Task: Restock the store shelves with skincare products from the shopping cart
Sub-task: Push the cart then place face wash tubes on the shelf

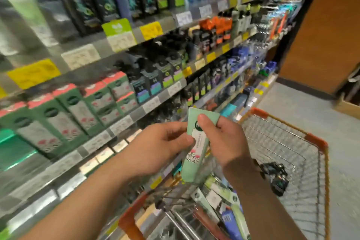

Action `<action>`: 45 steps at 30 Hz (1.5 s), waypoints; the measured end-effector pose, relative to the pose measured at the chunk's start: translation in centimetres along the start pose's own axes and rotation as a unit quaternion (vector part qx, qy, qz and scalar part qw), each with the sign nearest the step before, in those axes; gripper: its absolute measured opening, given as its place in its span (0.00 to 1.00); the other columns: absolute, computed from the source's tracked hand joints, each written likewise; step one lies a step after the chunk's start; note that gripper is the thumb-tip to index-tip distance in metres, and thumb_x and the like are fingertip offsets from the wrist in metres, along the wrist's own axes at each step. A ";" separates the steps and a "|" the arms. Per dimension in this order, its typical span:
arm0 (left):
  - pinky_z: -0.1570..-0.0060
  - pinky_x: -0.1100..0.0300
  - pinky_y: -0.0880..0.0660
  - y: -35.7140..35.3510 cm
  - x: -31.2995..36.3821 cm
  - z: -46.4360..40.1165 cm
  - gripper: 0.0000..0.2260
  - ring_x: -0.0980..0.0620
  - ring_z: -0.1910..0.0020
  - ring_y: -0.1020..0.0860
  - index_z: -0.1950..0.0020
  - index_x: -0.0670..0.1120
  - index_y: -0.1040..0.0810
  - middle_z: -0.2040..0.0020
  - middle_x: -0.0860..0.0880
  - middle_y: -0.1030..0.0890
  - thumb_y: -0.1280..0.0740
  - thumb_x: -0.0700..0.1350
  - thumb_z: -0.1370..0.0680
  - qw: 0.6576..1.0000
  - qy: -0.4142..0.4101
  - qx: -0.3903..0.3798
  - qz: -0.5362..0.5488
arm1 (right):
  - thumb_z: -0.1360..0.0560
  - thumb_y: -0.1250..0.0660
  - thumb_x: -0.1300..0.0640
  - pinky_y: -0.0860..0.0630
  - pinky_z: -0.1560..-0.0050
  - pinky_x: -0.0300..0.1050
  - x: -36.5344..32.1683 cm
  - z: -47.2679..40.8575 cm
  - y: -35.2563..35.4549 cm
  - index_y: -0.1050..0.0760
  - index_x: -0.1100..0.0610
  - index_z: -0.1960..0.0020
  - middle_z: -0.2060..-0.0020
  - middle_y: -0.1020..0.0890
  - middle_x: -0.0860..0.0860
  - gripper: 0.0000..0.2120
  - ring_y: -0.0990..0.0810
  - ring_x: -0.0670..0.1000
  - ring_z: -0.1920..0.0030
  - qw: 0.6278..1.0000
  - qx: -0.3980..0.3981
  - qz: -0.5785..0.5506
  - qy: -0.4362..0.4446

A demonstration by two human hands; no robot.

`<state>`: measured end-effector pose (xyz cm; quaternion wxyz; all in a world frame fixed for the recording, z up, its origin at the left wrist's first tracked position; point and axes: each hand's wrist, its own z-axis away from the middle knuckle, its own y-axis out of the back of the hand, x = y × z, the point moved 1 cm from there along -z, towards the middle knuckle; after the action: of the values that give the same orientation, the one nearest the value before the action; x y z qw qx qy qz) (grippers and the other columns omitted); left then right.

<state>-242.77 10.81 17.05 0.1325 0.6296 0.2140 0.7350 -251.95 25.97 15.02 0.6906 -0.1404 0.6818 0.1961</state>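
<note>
Several tiers of store shelves fill the left and centre of our view, blurred, running away toward an orange-brown wall. We use the mint-green tube in our hands as landmark.

Shopping cart, wire with orange corner caps: directly below and right of the tube, hard against the shelf front. More pale green tubes lie in its near end under the tube; a dark packet sits on the basket floor to the tube's lower right.

Green boxes with pink tops: standing in rows on a shelf well left of the tube, slightly above it. Black pump bottles: up and left of the tube, one shelf higher. Yellow and white price tags line the shelf edges above.

Right hand: just right of the tube, thumb pressed over its front near the top, fingers curled behind, clamped on it.

Left hand: just left of the tube, thumb and fingertips pinching its left edge at mid-height.

Mint-green tube: held tilted above the cart's near-left corner, flat crimped end up, floral print on the lower half, lettering too blurred for us to read.
</note>
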 end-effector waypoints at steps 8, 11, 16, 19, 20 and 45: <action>0.45 0.39 0.20 10.9 -0.5 9.5 0.11 0.45 0.55 0.17 0.41 0.60 0.16 0.50 0.45 0.13 0.28 0.52 0.23 0.985 -0.015 0.171 0.036 | 0.21 0.32 0.43 0.20 0.60 0.47 -8.0 -0.1 -12.8 0.15 0.55 0.56 0.63 0.13 0.50 0.16 0.15 0.51 0.61 0.988 -0.131 0.031 0.081; 0.49 0.41 0.20 14.3 -1.0 13.2 0.09 0.49 0.60 0.20 0.44 0.57 0.14 0.52 0.41 0.14 0.25 0.46 0.23 0.967 -0.017 0.250 0.048 | 0.21 0.32 0.44 0.20 0.60 0.47 -10.7 0.6 -17.9 0.15 0.56 0.56 0.62 0.13 0.51 0.16 0.14 0.52 0.61 0.979 -0.174 0.029 0.107; 0.51 0.39 0.20 19.9 -2.2 19.2 0.11 0.47 0.63 0.20 0.45 0.62 0.15 0.53 0.47 0.13 0.27 0.53 0.26 0.939 -0.024 0.341 0.032 | 0.20 0.31 0.47 0.21 0.60 0.45 -14.0 2.5 -26.3 0.15 0.58 0.55 0.61 0.12 0.52 0.15 0.17 0.48 0.62 0.961 -0.234 -0.004 0.145; 0.51 0.39 0.20 23.3 -3.2 22.6 0.12 0.45 0.61 0.17 0.44 0.63 0.15 0.52 0.45 0.13 0.26 0.52 0.25 0.927 -0.026 0.373 0.028 | 0.20 0.31 0.48 0.22 0.59 0.45 -15.3 3.9 -31.3 0.16 0.58 0.55 0.60 0.12 0.53 0.14 0.18 0.47 0.62 0.950 -0.260 -0.024 0.169; 0.51 0.38 0.20 24.3 -3.6 23.6 0.13 0.40 0.57 0.16 0.43 0.63 0.16 0.51 0.44 0.13 0.27 0.54 0.27 0.923 -0.026 0.384 0.025 | 0.20 0.31 0.48 0.22 0.58 0.44 -15.6 4.3 -32.8 0.16 0.58 0.55 0.60 0.12 0.53 0.14 0.18 0.46 0.62 0.945 -0.271 -0.025 0.180; 0.45 0.51 0.18 36.6 -7.5 33.0 0.17 0.59 0.55 0.15 0.33 0.62 0.20 0.51 0.64 0.14 0.30 0.47 0.20 0.777 -0.005 0.629 -0.024 | 0.28 0.22 0.49 0.34 0.73 0.30 -19.9 6.2 -49.0 0.19 0.50 0.51 0.75 0.23 0.36 0.09 0.28 0.39 0.75 0.880 -0.322 0.149 0.316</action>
<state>-206.38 -19.76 31.95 -0.2745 0.5713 0.6428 0.4301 -223.68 -16.03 31.49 0.3176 -0.3058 0.7762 0.4507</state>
